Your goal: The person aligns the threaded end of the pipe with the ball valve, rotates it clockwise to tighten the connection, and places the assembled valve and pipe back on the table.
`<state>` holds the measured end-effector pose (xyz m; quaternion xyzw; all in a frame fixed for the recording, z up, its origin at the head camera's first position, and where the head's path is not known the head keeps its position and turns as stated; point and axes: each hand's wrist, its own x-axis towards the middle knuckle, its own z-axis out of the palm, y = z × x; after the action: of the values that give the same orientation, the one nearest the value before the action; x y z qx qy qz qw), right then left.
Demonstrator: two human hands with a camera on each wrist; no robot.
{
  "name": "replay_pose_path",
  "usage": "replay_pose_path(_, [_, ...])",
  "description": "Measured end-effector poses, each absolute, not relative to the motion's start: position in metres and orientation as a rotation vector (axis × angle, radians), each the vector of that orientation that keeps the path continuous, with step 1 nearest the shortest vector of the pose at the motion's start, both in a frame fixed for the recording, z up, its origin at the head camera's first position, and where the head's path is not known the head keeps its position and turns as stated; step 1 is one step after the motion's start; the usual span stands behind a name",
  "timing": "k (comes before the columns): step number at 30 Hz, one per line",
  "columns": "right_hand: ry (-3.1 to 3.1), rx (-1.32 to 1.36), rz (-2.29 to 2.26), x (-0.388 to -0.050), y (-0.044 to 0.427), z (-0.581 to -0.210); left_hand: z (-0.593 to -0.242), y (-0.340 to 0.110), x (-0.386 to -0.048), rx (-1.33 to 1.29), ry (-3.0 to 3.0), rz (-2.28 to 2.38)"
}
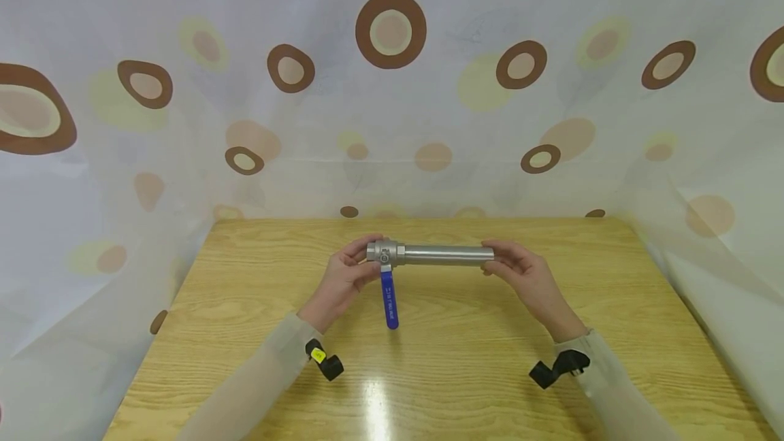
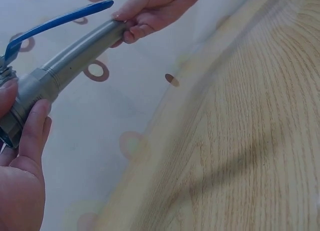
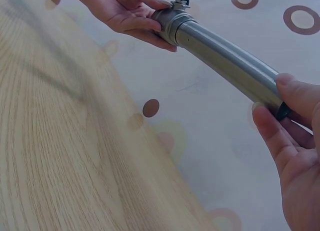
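Observation:
A metal ball valve (image 1: 384, 251) with a blue lever handle (image 1: 389, 300) is joined to a straight steel pipe (image 1: 447, 255), and both are held up level above the table. My left hand (image 1: 343, 279) grips the valve body at its left end, thumb in front and fingers behind. At the pipe's far right end my right hand (image 1: 530, 279) pinches it between thumb and fingers. In the head view the lever points down toward me. The left wrist view shows the valve's open end (image 2: 11, 133) beside the left fingers; the right wrist view shows the pipe end (image 3: 283, 110) between the right fingers.
Below the hands lies a wood-grain table (image 1: 465, 380). A white sheet (image 1: 318, 121) with brown and yellow circles hangs behind it and along both sides. Black wrist cameras sit on the left sleeve (image 1: 269, 366) and the right sleeve (image 1: 618, 380).

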<state>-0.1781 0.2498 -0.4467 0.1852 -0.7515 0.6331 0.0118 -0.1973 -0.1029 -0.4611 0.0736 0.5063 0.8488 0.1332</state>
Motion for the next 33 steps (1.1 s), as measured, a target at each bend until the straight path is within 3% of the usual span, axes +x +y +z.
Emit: replay_pose_path(33, [-2.293, 0.555, 2.010, -0.1799, 0.2494, -0.4472, -0.4615, -0.1018, -0.1964, 0.197, 1.464, 2.478])
